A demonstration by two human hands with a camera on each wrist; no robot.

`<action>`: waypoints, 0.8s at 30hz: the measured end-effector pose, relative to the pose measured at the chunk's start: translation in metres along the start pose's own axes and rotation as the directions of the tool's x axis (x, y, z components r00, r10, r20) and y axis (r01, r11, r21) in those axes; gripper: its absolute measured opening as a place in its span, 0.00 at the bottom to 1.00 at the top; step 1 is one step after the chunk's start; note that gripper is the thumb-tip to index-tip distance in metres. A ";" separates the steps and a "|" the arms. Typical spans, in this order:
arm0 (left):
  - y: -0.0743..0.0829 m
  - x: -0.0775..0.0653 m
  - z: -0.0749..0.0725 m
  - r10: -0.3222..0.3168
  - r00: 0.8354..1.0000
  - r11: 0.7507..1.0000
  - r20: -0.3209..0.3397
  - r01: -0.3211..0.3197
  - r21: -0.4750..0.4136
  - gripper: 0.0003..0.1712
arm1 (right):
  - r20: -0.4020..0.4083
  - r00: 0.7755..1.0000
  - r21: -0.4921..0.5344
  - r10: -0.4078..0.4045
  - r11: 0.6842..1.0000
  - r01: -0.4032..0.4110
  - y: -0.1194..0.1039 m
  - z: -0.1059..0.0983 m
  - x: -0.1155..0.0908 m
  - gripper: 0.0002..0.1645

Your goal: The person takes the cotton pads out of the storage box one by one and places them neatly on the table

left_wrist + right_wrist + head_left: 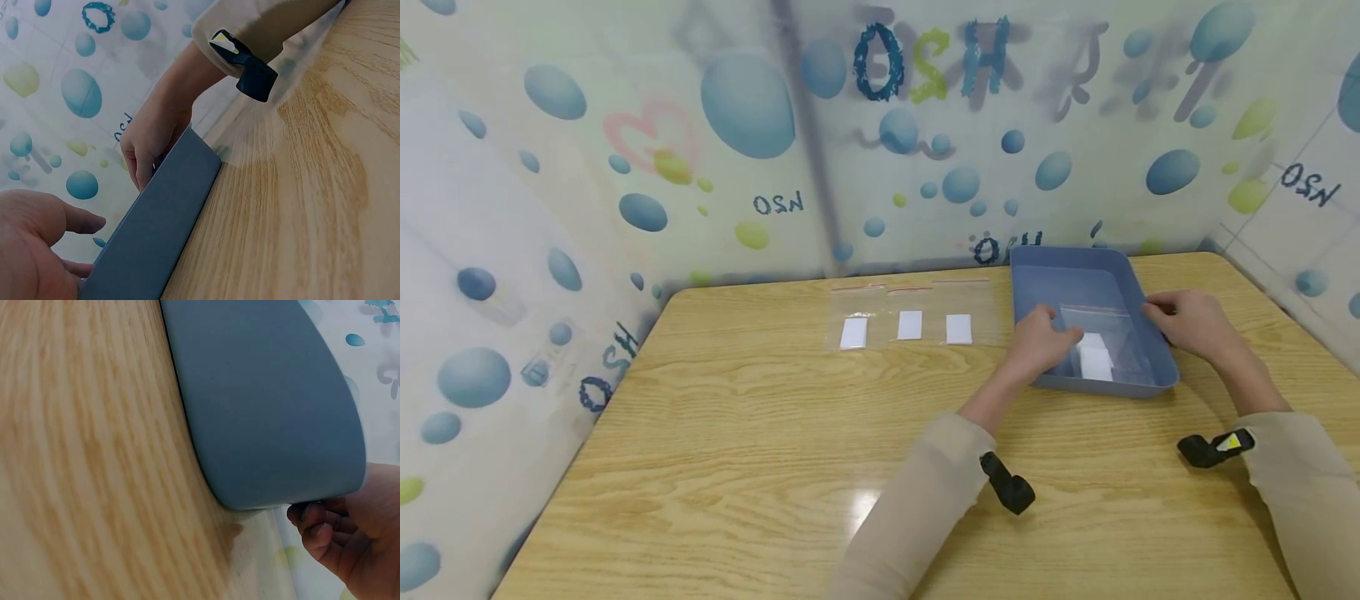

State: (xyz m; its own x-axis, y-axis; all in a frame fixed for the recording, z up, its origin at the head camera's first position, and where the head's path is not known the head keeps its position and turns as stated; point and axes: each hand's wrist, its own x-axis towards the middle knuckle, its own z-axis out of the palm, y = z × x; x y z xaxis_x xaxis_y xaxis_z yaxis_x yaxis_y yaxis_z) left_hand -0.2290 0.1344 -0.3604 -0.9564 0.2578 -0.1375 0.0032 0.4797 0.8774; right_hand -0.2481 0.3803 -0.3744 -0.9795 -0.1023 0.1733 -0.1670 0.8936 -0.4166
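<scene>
A blue tray point(1070, 267) sits at the back right of the table. My left hand point(1037, 342) is over its left rim, the thumb straight and apart from the fingers. In the left wrist view the thumb of that left hand point(37, 244) shows above the rim. At the opposite side my right hand point(1191, 321) grips the right rim. Its fingers are curled against the tray's outer wall in the right wrist view, where the right hand point(350, 537) is partly hidden. Inside the tray lie clear zip bags point(1127, 346) with white cards point(1095, 362).
Left of the tray, three clear zip bags lie in a row along the back of the wooden table point(737, 433). They hold a left white card point(853, 332), a middle card point(910, 325) and a right card point(958, 329). A patterned cloth wall point(925, 192) stands behind.
</scene>
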 end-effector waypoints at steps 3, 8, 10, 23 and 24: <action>0.001 0.003 0.003 -0.039 0.999 0.999 0.004 0.039 -0.036 0.32 | -0.001 1.000 0.008 -0.002 1.000 0.002 0.000 0.000 0.000 0.21; 0.001 0.008 0.009 -0.077 0.997 0.996 0.031 0.078 -0.048 0.38 | -0.001 1.000 0.003 -0.005 1.000 0.005 0.001 0.000 -0.001 0.22; 0.000 0.011 0.012 -0.088 0.994 0.996 0.057 0.089 -0.021 0.42 | -0.001 1.000 0.002 -0.007 1.000 0.007 0.001 0.000 -0.001 0.22; 0.001 0.009 0.018 -0.039 0.999 0.998 -0.007 0.040 0.049 0.31 | 0.002 1.000 0.007 -0.012 1.000 0.012 -0.003 -0.001 -0.003 0.22; 0.001 0.008 0.018 -0.033 0.999 0.997 -0.020 0.034 0.062 0.27 | 0.001 1.000 0.006 -0.013 1.000 0.013 -0.004 -0.001 -0.003 0.22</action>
State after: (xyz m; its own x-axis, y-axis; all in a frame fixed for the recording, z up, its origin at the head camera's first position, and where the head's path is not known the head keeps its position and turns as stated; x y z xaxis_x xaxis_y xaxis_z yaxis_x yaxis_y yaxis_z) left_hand -0.2314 0.1520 -0.3689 -0.9615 0.2254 -0.1572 -0.0111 0.5396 0.8418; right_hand -0.2444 0.3777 -0.3730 -0.9774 -0.1147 0.1776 -0.1806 0.8894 -0.4199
